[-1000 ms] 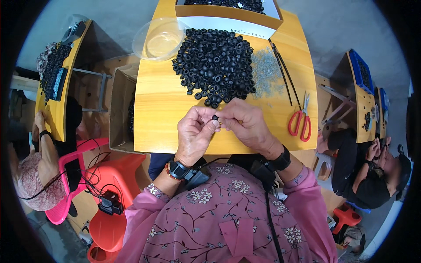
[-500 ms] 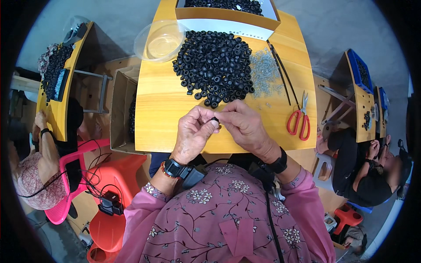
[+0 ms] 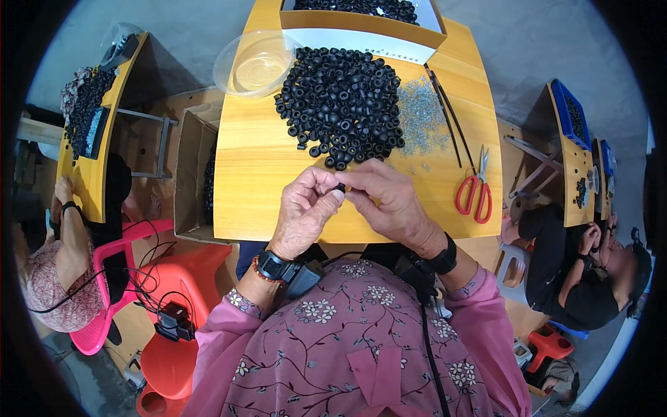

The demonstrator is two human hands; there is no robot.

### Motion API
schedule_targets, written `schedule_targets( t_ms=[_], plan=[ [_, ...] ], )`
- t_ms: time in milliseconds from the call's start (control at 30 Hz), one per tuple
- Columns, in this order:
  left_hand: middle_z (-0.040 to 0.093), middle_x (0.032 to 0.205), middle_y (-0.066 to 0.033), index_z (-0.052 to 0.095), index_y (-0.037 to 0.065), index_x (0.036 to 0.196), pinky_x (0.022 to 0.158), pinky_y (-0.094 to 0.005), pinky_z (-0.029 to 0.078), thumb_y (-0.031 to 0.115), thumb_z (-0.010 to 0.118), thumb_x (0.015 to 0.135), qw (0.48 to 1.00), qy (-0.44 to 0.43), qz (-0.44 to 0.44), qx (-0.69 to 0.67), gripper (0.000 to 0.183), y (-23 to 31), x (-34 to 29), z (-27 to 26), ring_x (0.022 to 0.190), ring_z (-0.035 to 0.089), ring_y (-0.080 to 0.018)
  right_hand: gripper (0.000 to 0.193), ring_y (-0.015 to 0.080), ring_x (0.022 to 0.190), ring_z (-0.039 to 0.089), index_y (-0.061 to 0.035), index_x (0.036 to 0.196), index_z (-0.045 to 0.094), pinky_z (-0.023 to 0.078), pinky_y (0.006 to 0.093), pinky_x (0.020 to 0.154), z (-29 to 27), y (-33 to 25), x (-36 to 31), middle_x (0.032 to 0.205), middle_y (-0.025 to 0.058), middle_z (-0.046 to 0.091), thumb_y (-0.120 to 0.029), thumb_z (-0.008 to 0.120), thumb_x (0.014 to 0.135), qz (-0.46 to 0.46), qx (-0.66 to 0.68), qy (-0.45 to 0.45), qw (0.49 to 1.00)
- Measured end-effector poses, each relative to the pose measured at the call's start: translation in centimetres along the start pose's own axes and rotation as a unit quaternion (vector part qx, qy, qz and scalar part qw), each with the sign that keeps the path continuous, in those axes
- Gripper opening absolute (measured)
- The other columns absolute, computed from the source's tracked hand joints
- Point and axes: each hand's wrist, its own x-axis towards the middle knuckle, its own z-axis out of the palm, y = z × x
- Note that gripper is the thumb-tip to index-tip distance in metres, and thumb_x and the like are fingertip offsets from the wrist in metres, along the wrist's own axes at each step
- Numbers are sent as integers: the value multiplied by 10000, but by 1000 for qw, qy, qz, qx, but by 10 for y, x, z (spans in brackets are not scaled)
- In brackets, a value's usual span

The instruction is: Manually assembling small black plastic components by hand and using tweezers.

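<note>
Between the thumb and fingers of my left hand (image 3: 306, 208) is a small black ring-like cap (image 3: 340, 187), held over the near part of the table. My right hand (image 3: 392, 201) is pinched against the same piece from the other side; whether a smaller part sits in its fingertips is hidden. Just beyond my fingers lies a large heap of black caps (image 3: 340, 101), many showing round holes. To its right spreads a pile of tiny clear pieces (image 3: 420, 115). Red-handled scissors (image 3: 474, 191) and two thin black rods (image 3: 448, 115) lie farther right.
A clear round plastic tub (image 3: 260, 66) stands left of the heap. At the table's far edge is a cardboard box (image 3: 365, 38) with more black pieces. An open carton (image 3: 194, 174) is beside the wooden table (image 3: 243, 153). People sit at tables on both sides.
My fingers shift slightly around the black cap, and the right fingertips tilt a little more over it. The cap stays in nearly the same place.
</note>
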Motion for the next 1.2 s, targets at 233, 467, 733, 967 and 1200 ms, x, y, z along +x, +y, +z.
schedule_targets(
  t_ms=[233,467,733,967,1200],
  plan=[
    [617,888,-1,603,11,1034,711,-215,494,-9,621,937,998,20,-20,-63,100,-3,2,0,778,571,-61,356,307,763,624,0,1136,598,512,380,645,-2,-13,6,915,132,577,-38,719,804,-19,-129,-60,990],
    [641,910,-17,618,-9,1024,748,-227,500,12,627,945,998,20,-25,-54,82,-1,3,-2,817,587,-67,368,306,732,615,11,1103,599,500,392,610,3,-9,4,879,134,563,-59,745,773,-27,-172,-52,983],
    [671,880,-61,622,-36,1025,774,-245,518,28,593,968,999,1,-47,21,91,5,4,-1,778,617,-101,255,318,690,607,-6,973,575,508,403,586,6,-4,1,818,134,529,-116,715,789,-41,-189,-14,981],
    [673,874,-62,622,-43,998,752,-237,511,38,598,975,999,14,-37,30,87,3,2,2,776,613,-99,234,289,669,606,-17,926,562,506,378,556,7,4,2,806,121,515,-139,713,794,-95,-224,-25,970],
    [661,881,-42,618,-37,984,738,-234,501,45,605,975,996,23,-24,84,84,1,3,5,778,598,-87,221,268,664,595,-28,880,542,505,368,557,0,8,5,814,101,495,-145,710,796,-134,-263,-88,951]
  ],
)
